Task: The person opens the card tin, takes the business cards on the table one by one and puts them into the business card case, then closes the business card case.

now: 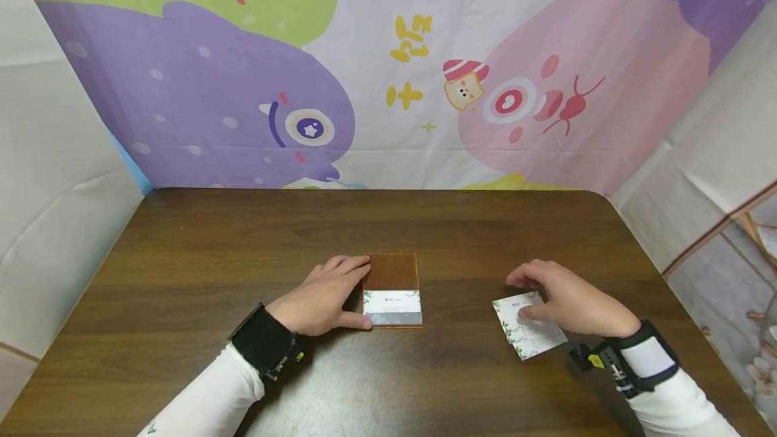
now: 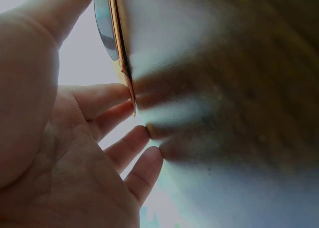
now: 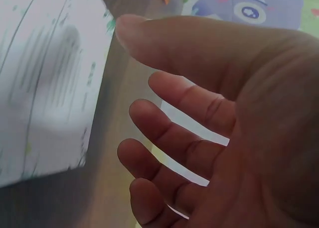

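Observation:
A brown card holder (image 1: 391, 272) lies open on the table in the head view, with a white leaf-patterned card (image 1: 392, 302) in its lower pocket. My left hand (image 1: 324, 295) rests at its left side, fingertips on the upper left edge and thumb at the lower left corner. From the left wrist, the holder's thin edge (image 2: 119, 54) meets the extended fingers. Several white printed cards (image 1: 534, 336) lie slightly fanned and tilted to the right. Over their upper right part hovers my right hand (image 1: 567, 299), its fingers loosely bent. The right wrist view shows the thumb tip close by the card edge (image 3: 94, 108), nothing between thumb and fingers.
The dark wooden table (image 1: 243, 235) carries the holder and the cards. A cartoon-printed cloth (image 1: 376, 140) hangs along its far edge, with pale cloth (image 1: 61, 154) at the left. Black straps with small cameras sit on both wrists.

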A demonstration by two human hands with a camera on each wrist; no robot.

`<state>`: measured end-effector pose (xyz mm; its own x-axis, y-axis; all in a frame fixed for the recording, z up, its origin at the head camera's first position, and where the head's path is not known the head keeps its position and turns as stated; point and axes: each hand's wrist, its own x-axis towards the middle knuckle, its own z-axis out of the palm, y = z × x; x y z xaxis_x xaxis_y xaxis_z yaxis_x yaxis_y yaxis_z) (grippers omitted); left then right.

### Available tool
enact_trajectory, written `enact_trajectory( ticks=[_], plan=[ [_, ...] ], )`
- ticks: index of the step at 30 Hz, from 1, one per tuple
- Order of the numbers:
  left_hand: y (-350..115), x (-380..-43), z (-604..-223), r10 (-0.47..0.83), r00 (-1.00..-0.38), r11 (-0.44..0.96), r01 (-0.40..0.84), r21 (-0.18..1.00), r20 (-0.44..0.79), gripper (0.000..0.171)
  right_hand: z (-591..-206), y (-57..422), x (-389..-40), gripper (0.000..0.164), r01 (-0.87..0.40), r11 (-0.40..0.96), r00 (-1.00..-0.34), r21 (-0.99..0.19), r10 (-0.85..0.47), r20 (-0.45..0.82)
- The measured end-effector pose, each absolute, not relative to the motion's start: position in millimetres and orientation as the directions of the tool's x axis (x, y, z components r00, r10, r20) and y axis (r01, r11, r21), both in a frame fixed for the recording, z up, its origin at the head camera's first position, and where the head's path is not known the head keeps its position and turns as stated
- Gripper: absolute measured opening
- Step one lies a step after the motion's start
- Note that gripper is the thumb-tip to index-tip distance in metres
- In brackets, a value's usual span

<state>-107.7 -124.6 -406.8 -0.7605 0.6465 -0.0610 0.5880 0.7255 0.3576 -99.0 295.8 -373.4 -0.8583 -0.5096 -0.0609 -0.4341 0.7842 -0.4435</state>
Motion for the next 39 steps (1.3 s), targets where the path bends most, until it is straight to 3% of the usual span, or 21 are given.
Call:
enact_trajectory(
  ticks=[18,32,39],
  plan=[
    [-124.8,-108.2,-406.7,0.647,-0.760,0.725,0.591,0.355,-0.056,0.095,-384.5,324.9,-97.4,0.056,-0.385,0.850,-0.868,-0.359,-0.466,-0.173],
    [-124.6,-108.7,-408.9,0.644,-0.763,0.729,0.589,0.349,-0.056,0.096,-392.5,328.2,-100.7,0.045,-0.390,0.841,-0.875,-0.376,-0.466,-0.134],
    [-124.5,-108.1,-408.3,0.646,-0.762,0.726,0.590,0.354,-0.054,0.095,-393.3,326.7,-102.9,0.029,-0.390,0.812,-0.877,-0.433,-0.472,-0.095]
  ],
)
